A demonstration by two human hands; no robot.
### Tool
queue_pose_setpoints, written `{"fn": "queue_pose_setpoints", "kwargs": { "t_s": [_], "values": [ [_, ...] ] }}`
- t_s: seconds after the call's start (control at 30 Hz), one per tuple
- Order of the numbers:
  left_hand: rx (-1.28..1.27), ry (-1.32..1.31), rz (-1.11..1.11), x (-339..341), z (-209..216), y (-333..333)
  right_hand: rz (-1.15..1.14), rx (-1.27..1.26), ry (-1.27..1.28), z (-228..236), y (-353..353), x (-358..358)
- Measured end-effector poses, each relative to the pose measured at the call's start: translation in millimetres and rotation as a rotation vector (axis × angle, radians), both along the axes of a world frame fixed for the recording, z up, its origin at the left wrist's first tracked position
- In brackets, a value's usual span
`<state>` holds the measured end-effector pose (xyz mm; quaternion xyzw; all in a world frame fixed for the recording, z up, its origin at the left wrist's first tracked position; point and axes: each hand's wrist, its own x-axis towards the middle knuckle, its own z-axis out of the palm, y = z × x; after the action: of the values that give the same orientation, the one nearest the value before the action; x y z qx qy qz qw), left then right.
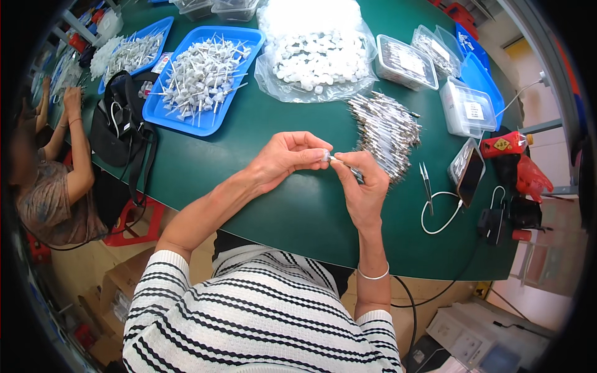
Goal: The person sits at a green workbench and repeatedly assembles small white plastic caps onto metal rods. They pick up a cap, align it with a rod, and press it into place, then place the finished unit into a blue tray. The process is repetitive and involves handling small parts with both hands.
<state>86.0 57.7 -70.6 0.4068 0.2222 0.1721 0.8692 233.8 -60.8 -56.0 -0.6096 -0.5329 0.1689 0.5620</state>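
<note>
Above the green table, my left hand [283,163] pinches a small white plastic cap [326,155] between thumb and forefinger. My right hand [364,186] meets it from the right, its thumb and fingertips closed on a thin, light-coloured stem [336,160]. Cap and stem are touching or nearly so; the fingers hide how far one sits in the other. Just beyond my right hand lies a heap of slim metal rods [385,130]. An open clear bag [273,84] of white caps [320,59] lies farther back.
A blue tray [202,129] of capped stems stands back left, beside a black bag [118,118]. Lidded clear boxes [407,65] are at back right. Tweezers [426,186], a phone [472,174] and its white cable [429,229] lie right. Another person [56,186] works at far left.
</note>
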Motion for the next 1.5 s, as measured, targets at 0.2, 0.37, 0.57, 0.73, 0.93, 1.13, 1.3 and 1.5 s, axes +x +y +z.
{"fn": "queue_pose_setpoints", "kwargs": {
  "t_s": [0.2,0.37,0.57,0.73,0.93,1.13,1.3,1.5],
  "values": [
    [0.404,-0.064,0.111,-2,16,-9,0.094,-0.207,0.274,11,-5,0],
    [0.554,-0.081,0.151,-1,21,-15,0.152,-0.301,0.264,19,-7,5],
    [0.571,-0.081,0.118,0,15,-11,0.11,-0.202,0.12,10,-5,3],
    [0.611,-0.07,0.117,-1,15,-13,0.072,-0.144,0.03,9,-4,0],
    [0.666,-0.101,0.113,0,13,-14,0.121,-0.158,0.036,8,-5,4],
    [0.601,-0.166,0.045,-1,11,-10,0.139,-0.169,0.109,7,-7,2],
    [0.567,-0.155,0.056,-2,14,-12,0.005,-0.066,-0.065,7,-5,-10],
    [0.689,-0.181,0.081,-2,13,-15,0.06,-0.059,0.037,1,-7,-7]
  ]
}}
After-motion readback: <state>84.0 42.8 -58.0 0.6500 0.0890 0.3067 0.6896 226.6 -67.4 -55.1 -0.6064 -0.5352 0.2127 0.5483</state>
